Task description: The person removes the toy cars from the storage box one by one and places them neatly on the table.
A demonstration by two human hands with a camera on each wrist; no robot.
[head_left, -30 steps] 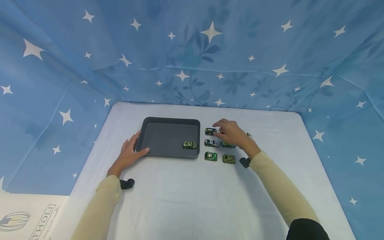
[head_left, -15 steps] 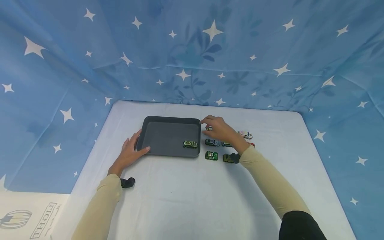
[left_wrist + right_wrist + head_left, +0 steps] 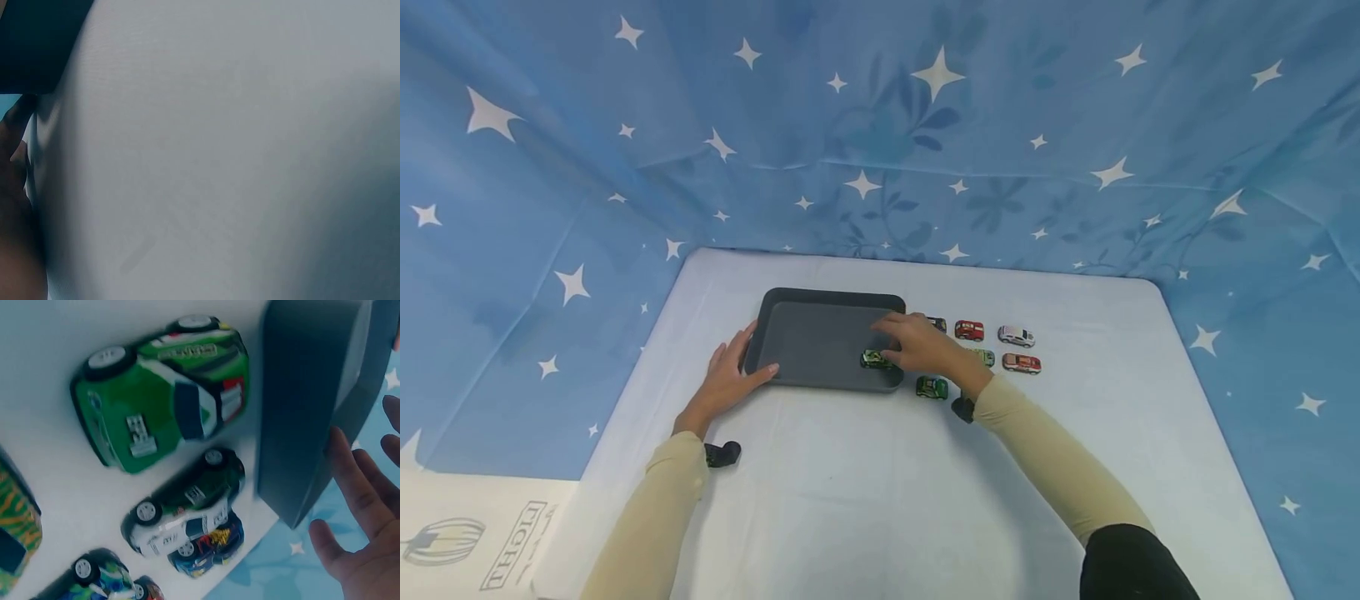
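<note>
A dark grey rectangular tray (image 3: 820, 342) lies on the table. My left hand (image 3: 726, 383) rests at its left side, fingers spread along the edge and thumb at the near-left corner. One green toy car (image 3: 871, 359) is in the tray near its right end, partly hidden by my right hand (image 3: 921, 343). That hand is over the tray's right side, thumb and index finger apart beside the car. In the right wrist view, nothing shows between its extended fingers (image 3: 359, 494). Right of the tray are a green toy car (image 3: 932, 387) and a dark blue one (image 3: 937, 325).
Further right stand a red car (image 3: 969, 331), a white car (image 3: 1017, 336), an orange-red car (image 3: 1022, 363) and a light green car (image 3: 984, 357). A silver-and-dark car (image 3: 187, 509) appears in the right wrist view. A blue star-patterned cloth (image 3: 880, 150) hangs behind the table.
My right hand has moved left from above the cars to over the tray's right side, uncovering the red and white cars. My left hand stays at the tray.
</note>
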